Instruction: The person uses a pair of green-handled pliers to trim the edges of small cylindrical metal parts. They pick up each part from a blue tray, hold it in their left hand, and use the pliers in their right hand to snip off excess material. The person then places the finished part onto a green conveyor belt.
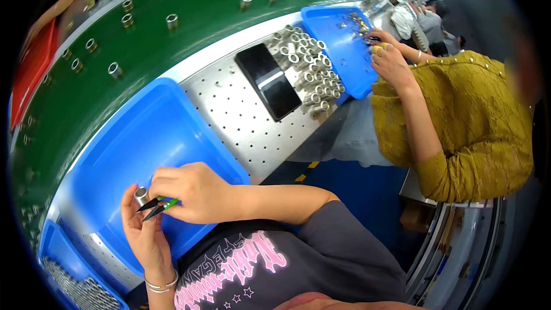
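Observation:
My left hand [144, 241], wearing bracelets at the wrist, pinches a small silver metal sleeve [141, 194] between its fingers, its round open end facing up. Closed around a pair of green-handled thread snips [167, 205] with dark blades is my right hand [192, 193]. The blades are spread and lie right by the sleeve; whether they touch it I cannot tell. Both hands are over a large blue tray [155, 117], and the part of it beneath them is hidden.
Beyond the tray runs a green conveyor belt [212, 12] carrying spaced metal sleeves. A black phone [268, 82] and clustered sleeves [313, 69] occupy the perforated metal table [221, 100]. A co-worker [459, 120] reaches into another blue tray [344, 51]. Pins fill a lower-left blue bin [54, 241].

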`<state>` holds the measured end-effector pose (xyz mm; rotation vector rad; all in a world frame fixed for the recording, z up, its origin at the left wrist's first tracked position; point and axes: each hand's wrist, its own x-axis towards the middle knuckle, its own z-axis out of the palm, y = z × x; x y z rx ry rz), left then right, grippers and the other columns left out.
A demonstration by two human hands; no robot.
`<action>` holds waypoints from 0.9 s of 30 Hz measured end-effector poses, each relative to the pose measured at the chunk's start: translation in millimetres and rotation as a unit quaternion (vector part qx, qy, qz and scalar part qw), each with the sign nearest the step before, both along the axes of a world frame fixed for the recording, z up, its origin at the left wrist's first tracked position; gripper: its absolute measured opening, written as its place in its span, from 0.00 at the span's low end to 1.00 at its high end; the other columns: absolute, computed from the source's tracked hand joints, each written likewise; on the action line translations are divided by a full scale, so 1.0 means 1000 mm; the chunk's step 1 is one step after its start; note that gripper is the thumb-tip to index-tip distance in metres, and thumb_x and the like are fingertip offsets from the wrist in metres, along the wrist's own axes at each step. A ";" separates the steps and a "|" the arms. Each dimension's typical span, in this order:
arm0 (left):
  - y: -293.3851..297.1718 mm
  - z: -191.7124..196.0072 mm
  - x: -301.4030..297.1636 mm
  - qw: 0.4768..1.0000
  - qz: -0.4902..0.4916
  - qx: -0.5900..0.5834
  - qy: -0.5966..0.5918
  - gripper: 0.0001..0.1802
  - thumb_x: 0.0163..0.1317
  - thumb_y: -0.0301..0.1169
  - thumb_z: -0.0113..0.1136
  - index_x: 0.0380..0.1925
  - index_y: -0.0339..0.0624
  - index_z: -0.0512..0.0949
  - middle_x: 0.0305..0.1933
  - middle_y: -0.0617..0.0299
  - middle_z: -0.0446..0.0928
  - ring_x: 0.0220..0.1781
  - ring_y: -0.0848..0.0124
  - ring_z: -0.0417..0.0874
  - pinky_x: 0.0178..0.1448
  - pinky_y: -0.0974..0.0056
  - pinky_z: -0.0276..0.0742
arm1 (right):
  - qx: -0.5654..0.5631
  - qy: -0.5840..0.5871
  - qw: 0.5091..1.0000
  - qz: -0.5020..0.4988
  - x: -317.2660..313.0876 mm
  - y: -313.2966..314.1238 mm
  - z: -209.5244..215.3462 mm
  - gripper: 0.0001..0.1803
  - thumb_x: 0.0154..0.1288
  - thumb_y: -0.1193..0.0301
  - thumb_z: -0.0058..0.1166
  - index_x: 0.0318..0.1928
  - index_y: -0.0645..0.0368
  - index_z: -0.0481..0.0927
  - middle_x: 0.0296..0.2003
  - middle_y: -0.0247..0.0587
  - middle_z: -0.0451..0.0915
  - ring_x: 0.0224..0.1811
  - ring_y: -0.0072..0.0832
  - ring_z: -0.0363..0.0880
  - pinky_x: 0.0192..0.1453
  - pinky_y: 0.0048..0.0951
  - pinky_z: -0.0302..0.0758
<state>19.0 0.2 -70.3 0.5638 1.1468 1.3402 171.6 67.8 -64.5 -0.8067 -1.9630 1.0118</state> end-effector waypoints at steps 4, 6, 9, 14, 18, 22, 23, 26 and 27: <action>0.003 -0.001 0.002 1.000 0.012 0.008 0.010 0.26 0.57 0.21 0.55 0.56 0.38 0.63 0.48 0.61 0.71 0.45 0.73 0.77 0.48 0.71 0.74 | 0.006 0.010 1.000 -0.016 0.005 0.000 -0.002 0.08 0.46 0.75 0.57 0.30 0.59 0.73 0.31 0.37 0.74 0.26 0.36 0.75 0.27 0.31 0.71; 0.004 -0.002 0.003 1.000 0.007 0.009 0.006 0.25 0.57 0.21 0.55 0.56 0.38 0.63 0.47 0.61 0.71 0.46 0.73 0.77 0.48 0.70 0.74 | 0.013 0.023 0.999 -0.022 0.006 0.000 -0.002 0.09 0.46 0.75 0.57 0.30 0.59 0.73 0.31 0.37 0.74 0.26 0.36 0.75 0.27 0.31 0.71; 0.001 -0.001 0.001 1.000 0.009 0.008 0.003 0.24 0.58 0.21 0.53 0.56 0.38 0.63 0.47 0.59 0.72 0.46 0.72 0.77 0.49 0.69 0.75 | 0.030 0.043 0.998 -0.030 0.002 -0.002 -0.001 0.09 0.45 0.76 0.57 0.30 0.59 0.73 0.33 0.37 0.74 0.27 0.36 0.75 0.28 0.30 0.72; -0.003 -0.006 0.001 0.999 0.031 0.007 0.011 0.25 0.59 0.24 0.52 0.58 0.36 0.61 0.45 0.58 0.74 0.46 0.70 0.78 0.50 0.68 0.75 | 0.041 0.021 0.999 -0.016 -0.001 -0.002 -0.004 0.10 0.45 0.78 0.56 0.32 0.59 0.74 0.37 0.38 0.77 0.31 0.36 0.78 0.31 0.30 0.74; 0.001 0.005 0.001 0.998 -0.032 -0.003 -0.047 0.25 0.60 0.25 0.53 0.57 0.34 0.62 0.49 0.55 0.72 0.48 0.65 0.78 0.51 0.65 0.75 | -0.025 0.050 0.998 -0.013 0.004 -0.002 -0.001 0.15 0.42 0.88 0.53 0.34 0.63 0.74 0.38 0.47 0.79 0.37 0.36 0.80 0.39 0.30 0.77; -0.001 0.006 -0.006 0.995 -0.023 0.005 -0.098 0.22 0.63 0.27 0.51 0.57 0.37 0.63 0.47 0.55 0.74 0.46 0.66 0.79 0.51 0.65 0.75 | -0.079 0.082 0.993 -0.010 -0.004 -0.006 -0.009 0.14 0.42 0.87 0.52 0.33 0.62 0.74 0.36 0.46 0.79 0.36 0.37 0.80 0.39 0.29 0.77; -0.004 0.004 -0.009 0.994 -0.022 0.010 -0.107 0.21 0.63 0.27 0.50 0.57 0.38 0.64 0.47 0.55 0.74 0.46 0.66 0.79 0.51 0.66 0.75 | -0.085 0.070 0.994 -0.003 -0.006 -0.006 -0.007 0.14 0.42 0.87 0.52 0.33 0.63 0.74 0.36 0.46 0.79 0.36 0.37 0.80 0.39 0.28 0.77; -0.005 0.004 -0.011 0.991 -0.041 0.001 -0.126 0.22 0.63 0.26 0.51 0.57 0.38 0.63 0.49 0.54 0.74 0.46 0.66 0.79 0.51 0.66 0.75 | -0.088 0.060 0.994 0.000 -0.004 -0.006 -0.004 0.14 0.42 0.87 0.52 0.33 0.63 0.74 0.36 0.45 0.79 0.36 0.35 0.80 0.38 0.27 0.77; -0.005 0.005 -0.011 0.989 -0.038 -0.008 -0.146 0.23 0.61 0.25 0.53 0.58 0.37 0.63 0.50 0.53 0.73 0.46 0.66 0.79 0.52 0.65 0.75 | -0.086 0.061 0.994 -0.001 -0.003 -0.006 -0.003 0.14 0.42 0.88 0.52 0.33 0.63 0.74 0.36 0.45 0.79 0.36 0.35 0.80 0.38 0.27 0.77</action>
